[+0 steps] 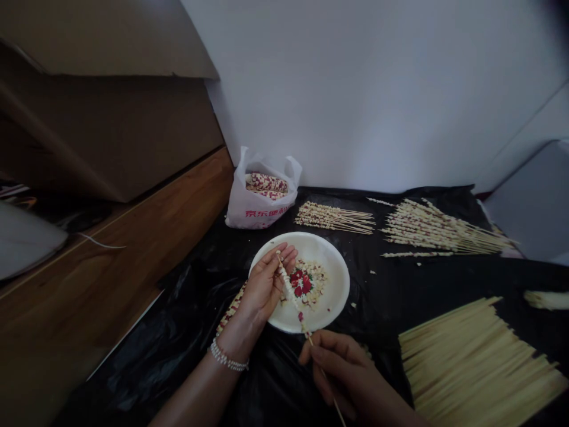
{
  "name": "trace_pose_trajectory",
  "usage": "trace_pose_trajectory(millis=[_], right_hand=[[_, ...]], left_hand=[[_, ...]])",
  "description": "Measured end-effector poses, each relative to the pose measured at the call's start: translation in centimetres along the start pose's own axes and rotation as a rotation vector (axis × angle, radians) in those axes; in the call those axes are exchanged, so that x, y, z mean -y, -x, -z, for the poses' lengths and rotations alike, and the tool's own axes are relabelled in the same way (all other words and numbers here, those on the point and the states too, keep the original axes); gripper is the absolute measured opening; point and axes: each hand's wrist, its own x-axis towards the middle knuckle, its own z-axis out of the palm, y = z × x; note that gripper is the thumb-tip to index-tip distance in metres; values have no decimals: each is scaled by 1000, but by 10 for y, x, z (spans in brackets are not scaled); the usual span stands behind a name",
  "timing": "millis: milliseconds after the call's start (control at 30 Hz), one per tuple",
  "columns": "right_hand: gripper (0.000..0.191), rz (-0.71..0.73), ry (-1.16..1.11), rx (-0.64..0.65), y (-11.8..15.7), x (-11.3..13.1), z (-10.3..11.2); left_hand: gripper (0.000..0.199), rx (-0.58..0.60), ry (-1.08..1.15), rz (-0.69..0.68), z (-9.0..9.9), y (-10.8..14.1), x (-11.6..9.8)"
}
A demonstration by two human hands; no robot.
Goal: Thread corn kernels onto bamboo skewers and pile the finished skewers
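Note:
My right hand [338, 362] grips the bare lower part of a thin wooden skewer. Pale and dark red corn kernels [287, 281] are threaded along the skewer's upper length. Palm up, my left hand [267, 279] has its fingers half curled around the skewer's tip, where a kernel sits. Both hands are near a white bowl [341, 284], the left one over it. Loose corn kernels [317, 287] lie in the bowl, around a red flower design on its bottom. Partly hidden under my left forearm is a speckled corn cob [231, 311].
Behind the bowl stands a white plastic bag [249, 210] of corn cobs. Threaded skewers lie in a small pile [329, 216] and a larger pile [427, 228]. Bare skewers [471, 356] spread at the right, near a pale stripped cob [546, 299]. Black plastic sheeting [368, 302] covers the surface.

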Motion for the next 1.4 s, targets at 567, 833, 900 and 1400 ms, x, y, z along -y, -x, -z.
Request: trace_pose_trajectory(millis=[567,833,900,1400], right_hand=[[26,3,-135,21,-1,-4,1],[26,1,-169,39,-2,-1,2],[26,5,-172,34,-2,0,2],[27,16,-111,-6,-3,-3,1]], left_hand=[[18,-27,-26,-1,0,0,2],[17,-42,-43,-9,-2,2,2],[17,-35,-50,-15,-2,1,2],[23,-13,-66,-18,-1,1,2]])
